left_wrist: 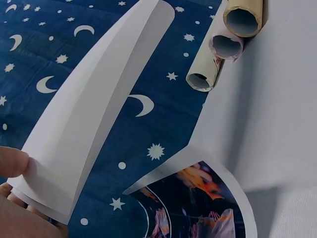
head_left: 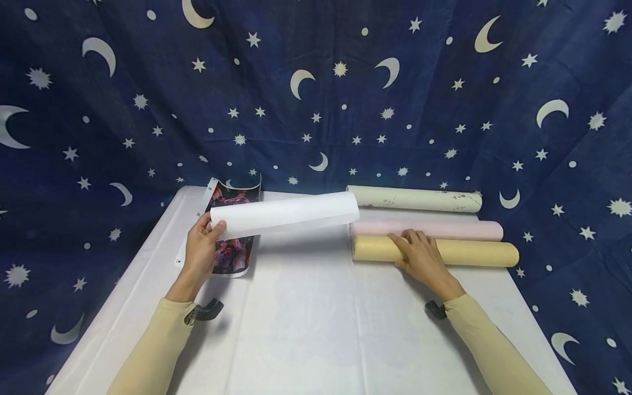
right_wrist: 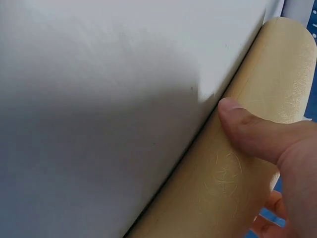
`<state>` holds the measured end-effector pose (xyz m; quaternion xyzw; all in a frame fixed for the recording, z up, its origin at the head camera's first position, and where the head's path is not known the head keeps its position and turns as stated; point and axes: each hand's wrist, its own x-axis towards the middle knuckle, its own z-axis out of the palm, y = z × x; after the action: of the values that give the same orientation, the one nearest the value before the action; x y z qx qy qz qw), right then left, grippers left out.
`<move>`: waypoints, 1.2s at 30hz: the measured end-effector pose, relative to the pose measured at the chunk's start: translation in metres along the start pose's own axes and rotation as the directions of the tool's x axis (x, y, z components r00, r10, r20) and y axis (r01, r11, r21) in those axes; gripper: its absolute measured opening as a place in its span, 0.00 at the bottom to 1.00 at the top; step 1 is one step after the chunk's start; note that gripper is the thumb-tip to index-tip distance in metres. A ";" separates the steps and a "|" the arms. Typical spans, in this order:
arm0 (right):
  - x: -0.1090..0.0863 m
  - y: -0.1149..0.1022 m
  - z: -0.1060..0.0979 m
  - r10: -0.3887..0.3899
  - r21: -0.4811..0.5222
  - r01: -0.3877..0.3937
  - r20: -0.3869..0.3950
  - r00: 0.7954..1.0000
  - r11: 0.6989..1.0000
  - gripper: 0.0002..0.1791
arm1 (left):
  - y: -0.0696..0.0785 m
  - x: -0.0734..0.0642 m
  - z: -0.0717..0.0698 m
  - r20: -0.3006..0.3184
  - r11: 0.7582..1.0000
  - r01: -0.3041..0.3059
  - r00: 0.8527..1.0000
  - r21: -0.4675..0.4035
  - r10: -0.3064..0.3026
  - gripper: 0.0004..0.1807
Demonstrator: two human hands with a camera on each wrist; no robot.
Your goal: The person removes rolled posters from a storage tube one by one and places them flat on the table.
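Observation:
A loosely rolled white sheet of paper [head_left: 286,213] is held up off the table by my left hand [head_left: 199,247], which pinches its left end between thumb and fingers. In the left wrist view the white paper roll [left_wrist: 94,109] slants away from the thumb. My right hand [head_left: 422,258] grips a yellow paper roll [head_left: 474,253] lying on the table, thumb on the near side and fingers over the top. Directly behind lies a pink roll [head_left: 459,229], partly hidden by the fingers. Farther back rests a cream roll with a floral print [head_left: 419,198].
A curled poster with a dark, colourful picture [head_left: 232,257] lies at the table's back left, partly behind the white roll. The white-covered table [head_left: 301,329] meets a dark blue curtain with moons and stars [head_left: 316,99] at the back and sides.

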<state>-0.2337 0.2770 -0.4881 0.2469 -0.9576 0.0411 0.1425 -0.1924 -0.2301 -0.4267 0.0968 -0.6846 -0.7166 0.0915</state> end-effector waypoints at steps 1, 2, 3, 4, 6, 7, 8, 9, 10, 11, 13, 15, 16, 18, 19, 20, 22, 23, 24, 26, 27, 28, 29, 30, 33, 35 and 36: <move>0.002 0.001 0.000 0.002 0.001 -0.002 0.002 1.000 1.000 0.43 | 0.000 0.000 -0.001 -0.001 1.000 -0.002 1.000 -0.005 0.002 0.27; 0.004 0.002 0.001 0.003 0.001 -0.003 0.004 1.000 1.000 0.43 | -0.001 -0.001 -0.001 -0.001 1.000 -0.005 1.000 -0.009 0.005 0.27; 0.006 0.003 0.001 0.005 0.001 -0.005 0.006 1.000 1.000 0.43 | -0.001 -0.001 -0.002 0.001 1.000 -0.007 1.000 -0.015 0.007 0.27; 0.008 0.004 0.002 0.005 -0.002 -0.005 0.008 1.000 1.000 0.43 | -0.001 -0.002 -0.003 0.002 1.000 -0.009 1.000 -0.018 0.009 0.28; 0.013 0.006 0.002 0.007 -0.005 -0.007 0.016 1.000 1.000 0.42 | -0.002 -0.003 -0.005 0.007 1.000 -0.010 1.000 -0.025 0.010 0.29; 0.015 0.007 0.002 0.009 -0.005 -0.009 0.019 1.000 1.000 0.42 | -0.002 -0.003 -0.006 0.008 0.999 -0.010 1.000 -0.031 0.010 0.29; 0.017 0.008 0.003 0.011 -0.004 -0.011 0.023 1.000 1.000 0.42 | -0.003 -0.003 -0.006 0.010 0.999 -0.010 1.000 -0.033 0.010 0.30; 0.019 0.009 0.003 0.013 -0.001 -0.013 0.024 1.000 1.000 0.42 | -0.003 -0.003 -0.007 0.008 0.999 -0.007 1.000 -0.032 0.008 0.30; 0.021 0.010 0.003 0.016 0.001 -0.016 0.026 1.000 1.000 0.42 | -0.004 -0.003 -0.008 0.006 0.999 -0.006 1.000 -0.031 0.006 0.30; 0.024 0.010 0.004 0.019 0.005 -0.019 0.027 0.999 1.000 0.42 | -0.004 -0.004 -0.009 0.005 0.999 -0.004 1.000 -0.031 0.004 0.29; 0.029 0.012 0.005 0.024 0.011 -0.025 0.026 0.999 1.000 0.42 | -0.005 -0.004 -0.010 0.000 0.999 -0.004 1.000 -0.039 0.004 0.29; 0.034 0.014 0.006 0.030 0.016 -0.030 0.025 0.999 0.999 0.42 | -0.005 -0.004 -0.011 -0.001 0.999 -0.012 1.000 -0.052 0.012 0.28; 0.036 0.014 0.007 0.032 0.017 -0.032 0.027 0.999 0.999 0.42 | -0.005 -0.004 -0.012 -0.002 0.998 -0.017 1.000 -0.060 0.017 0.28; 0.041 0.016 0.008 0.042 0.026 -0.043 0.035 0.999 0.999 0.42 | -0.005 -0.004 -0.012 0.000 0.997 -0.030 1.000 -0.077 0.030 0.27; 0.043 0.016 0.008 0.048 0.030 -0.050 0.039 0.998 0.998 0.42 | -0.004 -0.004 -0.013 0.001 0.996 -0.036 0.999 -0.080 0.037 0.27; 0.044 0.017 0.008 0.054 0.036 -0.056 0.044 0.998 0.998 0.42 | -0.004 -0.004 -0.013 0.003 0.995 -0.042 0.999 -0.091 0.043 0.27; 0.046 0.017 0.008 0.065 0.048 -0.068 0.056 0.996 0.997 0.42 | -0.004 -0.005 -0.013 0.002 0.995 -0.046 0.999 -0.093 0.046 0.26; 0.046 0.017 0.008 0.071 0.055 -0.074 0.061 0.996 0.996 0.42 | -0.004 -0.005 -0.014 0.004 0.995 -0.047 0.999 -0.088 0.047 0.27; 0.046 0.017 0.008 0.072 0.056 -0.075 0.066 0.995 0.996 0.43 | -0.004 -0.005 -0.014 0.006 0.995 -0.045 0.999 -0.092 0.046 0.27; 0.045 0.015 0.006 0.073 0.069 -0.078 0.073 0.995 0.995 0.43 | -0.004 -0.006 -0.013 0.008 0.996 -0.037 0.999 -0.080 0.038 0.27; 0.044 0.013 0.004 0.072 0.074 -0.077 0.068 0.995 0.994 0.43 | -0.004 -0.006 -0.012 0.011 0.997 -0.032 0.999 -0.066 0.033 0.27; 0.042 0.011 0.002 0.071 0.078 -0.075 0.055 0.996 0.994 0.42 | -0.003 -0.007 -0.012 0.018 0.998 -0.024 1.000 -0.049 0.025 0.27; 0.041 0.008 -0.001 0.068 0.076 -0.070 0.033 0.997 0.995 0.41 | -0.003 -0.007 -0.010 0.024 0.999 -0.015 1.000 -0.032 0.016 0.28; 0.040 0.005 -0.005 0.064 0.073 -0.064 0.000 0.998 0.995 0.40 | -0.002 -0.008 -0.009 0.028 1.000 -0.007 1.000 -0.013 0.008 0.28; 0.037 -0.008 -0.022 0.047 0.079 -0.036 -0.144 0.988 0.996 0.34 | 0.001 -0.009 -0.003 0.047 0.999 -0.008 0.999 0.046 0.006 0.28; 0.036 -0.018 -0.035 0.032 0.084 -0.010 -0.254 0.967 0.996 0.31 | 0.003 -0.009 0.002 0.061 0.999 -0.022 0.998 0.045 0.019 0.29; 0.035 -0.023 -0.042 0.024 0.095 0.005 -0.301 0.953 0.995 0.30 | 0.004 -0.009 0.005 0.066 0.998 -0.032 0.997 0.046 0.028 0.28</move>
<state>-0.2413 0.2466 -0.4371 0.2397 -0.9228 0.1242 0.2748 -0.1849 -0.2231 -0.4227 0.0651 -0.7052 -0.7018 0.0774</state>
